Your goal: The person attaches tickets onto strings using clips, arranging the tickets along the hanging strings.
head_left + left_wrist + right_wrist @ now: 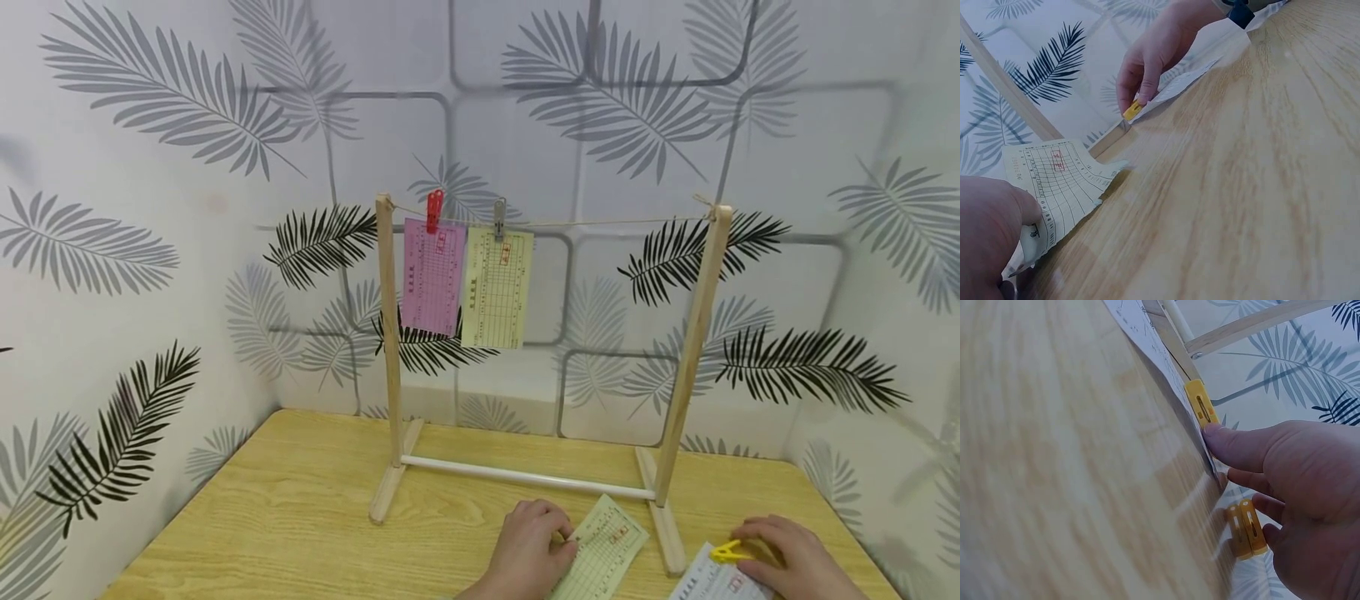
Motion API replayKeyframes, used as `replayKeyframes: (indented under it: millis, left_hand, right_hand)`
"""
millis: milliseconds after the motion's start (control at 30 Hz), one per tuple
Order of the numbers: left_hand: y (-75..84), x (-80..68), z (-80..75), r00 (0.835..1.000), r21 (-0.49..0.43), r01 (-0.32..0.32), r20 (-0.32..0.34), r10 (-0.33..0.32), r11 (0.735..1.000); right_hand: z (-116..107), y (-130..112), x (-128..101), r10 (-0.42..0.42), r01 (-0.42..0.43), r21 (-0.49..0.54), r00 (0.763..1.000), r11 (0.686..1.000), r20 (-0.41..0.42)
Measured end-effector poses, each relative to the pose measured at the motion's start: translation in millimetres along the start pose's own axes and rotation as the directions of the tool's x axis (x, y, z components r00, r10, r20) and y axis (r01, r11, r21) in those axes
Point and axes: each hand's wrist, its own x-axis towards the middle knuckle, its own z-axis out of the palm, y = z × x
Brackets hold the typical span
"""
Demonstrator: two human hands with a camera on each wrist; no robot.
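My left hand (528,546) pinches the edge of a pale yellow-green printed slip (606,546), whose far edge curls up in the left wrist view. To the right, my right hand (798,554) pinches a yellow clothespin (727,552) between thumb and fingers. The clothespin sits over the top edge of a white printed slip (701,579) close to the tabletop. Past the fingers of that hand, the right wrist view has a second yellow clothespin (1247,528).
A wooden frame (693,350) with a string (600,222) stands on the table (300,500). A red clothespin (434,212) holds a pink slip (432,279); a grey one (499,218) holds another yellow-green slip (497,292). The frame's right foot (663,525) lies between the hands.
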Motion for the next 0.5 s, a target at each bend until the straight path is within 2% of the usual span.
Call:
replayKeyframes:
  millis: [333,500]
  left_hand:
    - [-1.6,0.2,2.8,0.999,-0.001,-0.005,-0.032,0.005,1.000]
    - [-2.3,1.1,2.9,0.999,-0.009,-0.013,-0.049,0.012,1.000]
  right_hand:
    - [-1.2,0.0,0.9,0.036,-0.036,0.082,0.999,0.996,0.004]
    - [-2.0,-0.2,1.6,0.085,-0.088,0.111,0.996,0.990,0.038]
